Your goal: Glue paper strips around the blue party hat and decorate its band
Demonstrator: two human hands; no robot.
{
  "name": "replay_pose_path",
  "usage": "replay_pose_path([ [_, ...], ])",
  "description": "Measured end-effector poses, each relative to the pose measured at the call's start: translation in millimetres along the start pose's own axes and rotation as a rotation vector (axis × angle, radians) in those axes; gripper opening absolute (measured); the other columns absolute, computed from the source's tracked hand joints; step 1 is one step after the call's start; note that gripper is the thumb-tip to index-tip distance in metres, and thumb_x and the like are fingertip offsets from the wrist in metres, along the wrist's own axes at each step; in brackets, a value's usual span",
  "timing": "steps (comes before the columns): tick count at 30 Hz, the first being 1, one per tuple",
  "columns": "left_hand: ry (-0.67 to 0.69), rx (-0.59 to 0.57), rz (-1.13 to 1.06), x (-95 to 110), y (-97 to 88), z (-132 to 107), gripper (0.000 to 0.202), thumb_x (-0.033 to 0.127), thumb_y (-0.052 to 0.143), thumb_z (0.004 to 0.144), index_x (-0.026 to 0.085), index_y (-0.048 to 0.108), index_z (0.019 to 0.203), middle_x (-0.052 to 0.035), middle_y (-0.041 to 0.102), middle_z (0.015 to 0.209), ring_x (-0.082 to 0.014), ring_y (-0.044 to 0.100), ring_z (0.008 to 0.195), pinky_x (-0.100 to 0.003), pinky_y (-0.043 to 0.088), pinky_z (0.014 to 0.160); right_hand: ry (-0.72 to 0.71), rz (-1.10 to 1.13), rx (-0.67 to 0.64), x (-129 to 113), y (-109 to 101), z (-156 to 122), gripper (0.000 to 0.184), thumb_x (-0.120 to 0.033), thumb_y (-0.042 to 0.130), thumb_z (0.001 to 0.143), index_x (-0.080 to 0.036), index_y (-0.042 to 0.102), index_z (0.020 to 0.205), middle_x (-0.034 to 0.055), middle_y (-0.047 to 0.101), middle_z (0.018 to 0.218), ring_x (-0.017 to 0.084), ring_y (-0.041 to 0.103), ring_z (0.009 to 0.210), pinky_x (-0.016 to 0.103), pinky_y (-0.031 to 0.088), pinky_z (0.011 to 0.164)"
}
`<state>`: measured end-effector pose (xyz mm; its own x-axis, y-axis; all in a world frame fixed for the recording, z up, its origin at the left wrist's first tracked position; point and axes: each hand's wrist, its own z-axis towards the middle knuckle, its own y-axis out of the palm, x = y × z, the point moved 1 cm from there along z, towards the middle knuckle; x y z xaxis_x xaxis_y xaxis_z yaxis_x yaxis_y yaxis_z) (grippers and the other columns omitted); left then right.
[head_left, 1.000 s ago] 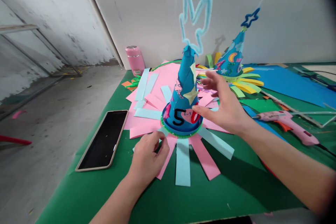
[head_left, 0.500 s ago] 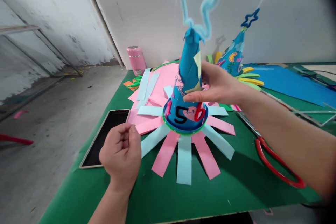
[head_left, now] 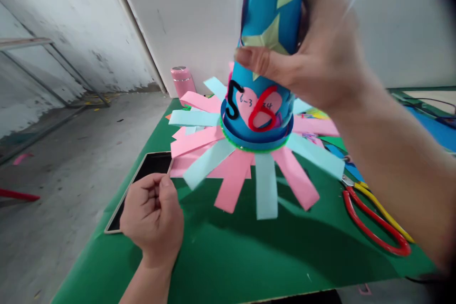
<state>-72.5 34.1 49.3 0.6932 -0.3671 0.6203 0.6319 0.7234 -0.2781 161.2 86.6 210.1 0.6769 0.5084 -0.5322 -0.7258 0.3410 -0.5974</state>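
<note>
My right hand (head_left: 317, 57) is wrapped around a blue paper cone hat (head_left: 263, 19), holding it above the table. The hat's top runs out of view. A black 5, a red 6 and a pink heart with small writing decorate its lower side. From its green-edged base, pink and light-blue paper strips (head_left: 266, 187) fan outward. My left hand (head_left: 153, 216) rests in a fist at the table's left, with nothing seen in it. Just behind that fist lies a black phone with a pale frame (head_left: 151, 164), partly covered by the hand.
Red-handled scissors (head_left: 377, 223) and a yellow-handled tool (head_left: 386, 211) lie at right on the green table (head_left: 249, 256). A pink thermos (head_left: 182, 80) stands at the back near the wall. Pink paper sheets (head_left: 181, 168) lie beneath the raised hat. Blue paper (head_left: 432, 126) is at far right.
My right hand has raised the cone hat toward me and turned it slightly, so the heart shows more. The second cone hat behind is now hidden. My left fist has shifted slightly left.
</note>
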Motion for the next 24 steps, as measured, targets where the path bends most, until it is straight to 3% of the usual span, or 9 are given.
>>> replay_pose_path([
  [2,-0.007,-0.040,0.011,5,0.1,0,0.007,0.016,0.055,0.080,0.013,0.061,0.081,0.0028,0.054,0.060,-0.0071,0.048,0.049,-0.020,0.040,0.047,-0.043,-0.115,0.149,9,17,-5,0.060,-0.057,0.063,0.072,-0.022,0.043,0.117,0.0037,0.056,0.118,0.026,0.053,0.114,0.040,0.045,0.096],
  [5,0.035,-0.028,-0.011,8,2.5,-2,0.005,0.017,0.055,0.080,0.014,0.059,0.080,0.0025,0.055,0.062,-0.0064,0.047,0.048,-0.019,0.039,0.045,0.097,-0.197,0.137,29,47,-18,0.065,-0.065,0.063,0.066,-0.022,0.044,0.112,0.0061,0.062,0.097,0.033,0.061,0.096,0.048,0.049,0.081],
  [9,0.035,-0.084,-0.030,6,5.7,-6,0.005,0.017,0.053,0.081,0.016,0.058,0.082,0.0014,0.057,0.067,-0.0070,0.049,0.050,-0.019,0.039,0.046,0.150,-0.219,0.091,44,70,-32,0.078,-0.066,0.064,0.064,-0.018,0.039,0.121,0.0116,0.063,0.095,0.040,0.060,0.097,0.055,0.046,0.077],
  [19,0.173,-0.184,0.039,9,6.0,-9,0.005,0.014,0.055,0.080,0.017,0.058,0.077,0.0037,0.055,0.063,-0.0054,0.046,0.047,-0.017,0.038,0.047,0.189,-0.189,0.088,54,78,-42,0.089,-0.067,0.064,0.063,-0.019,0.035,0.132,0.0127,0.066,0.097,0.044,0.058,0.099,0.062,0.044,0.077],
  [24,0.203,-0.226,0.047,7,10.2,-13,0.003,0.015,0.056,0.079,0.017,0.058,0.077,0.0032,0.057,0.063,-0.0053,0.045,0.045,-0.017,0.038,0.045,0.158,-0.126,0.090,55,66,-50,0.093,-0.068,0.066,0.060,-0.024,0.032,0.135,0.0140,0.058,0.119,0.039,0.055,0.107,0.058,0.047,0.080],
])
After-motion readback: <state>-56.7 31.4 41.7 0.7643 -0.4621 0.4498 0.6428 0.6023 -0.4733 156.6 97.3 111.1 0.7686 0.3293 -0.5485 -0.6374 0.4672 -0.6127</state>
